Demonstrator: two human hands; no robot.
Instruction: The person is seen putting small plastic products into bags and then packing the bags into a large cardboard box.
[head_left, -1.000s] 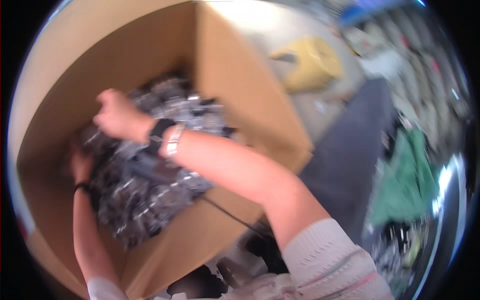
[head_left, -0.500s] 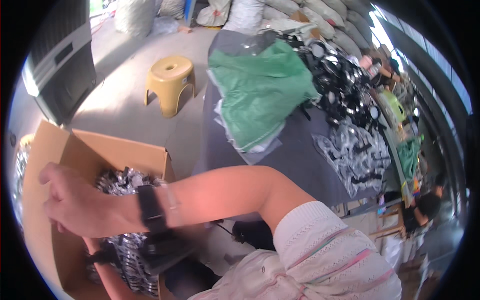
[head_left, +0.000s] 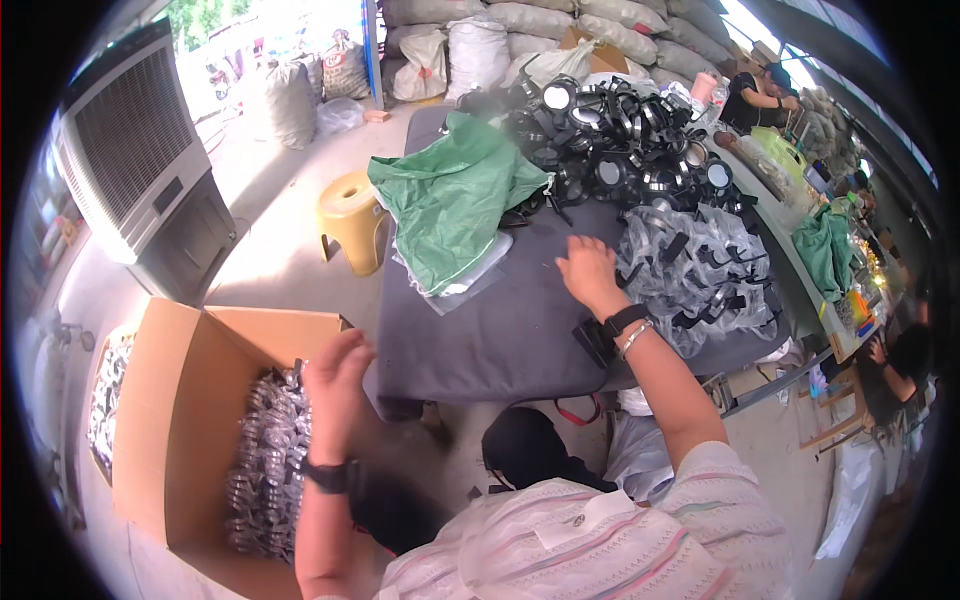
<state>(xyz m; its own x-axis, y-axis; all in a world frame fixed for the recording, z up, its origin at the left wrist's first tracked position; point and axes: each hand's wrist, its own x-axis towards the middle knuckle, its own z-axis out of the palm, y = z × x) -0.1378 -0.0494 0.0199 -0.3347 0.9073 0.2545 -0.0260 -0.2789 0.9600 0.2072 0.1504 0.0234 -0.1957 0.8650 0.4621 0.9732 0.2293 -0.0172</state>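
My right hand (head_left: 590, 272) reaches over the dark grey table (head_left: 470, 350), fingers stretched and slightly apart, with nothing visible in it. It is close to a heap of clear plastic-wrapped pieces with black parts (head_left: 700, 275). My left hand (head_left: 338, 378) hangs over the near right side of an open cardboard box (head_left: 190, 430). Its fingers are half bent and apart, a little blurred, and I see nothing in them. Rows of shiny plastic-wrapped pieces (head_left: 268, 455) fill part of the box. A green woven sack (head_left: 455, 195) lies on the table's far left.
Black strapped pieces with round shiny faces (head_left: 610, 150) are piled at the table's far end. A yellow stool (head_left: 352, 225) and a tall air cooler (head_left: 150, 160) stand to the left. Stuffed sacks (head_left: 485, 55) line the back. Other people (head_left: 755, 100) sit at the right.
My right arm has swung from across the box to over the table. My left hand has risen out of the box. The view has shifted, showing more of the table.
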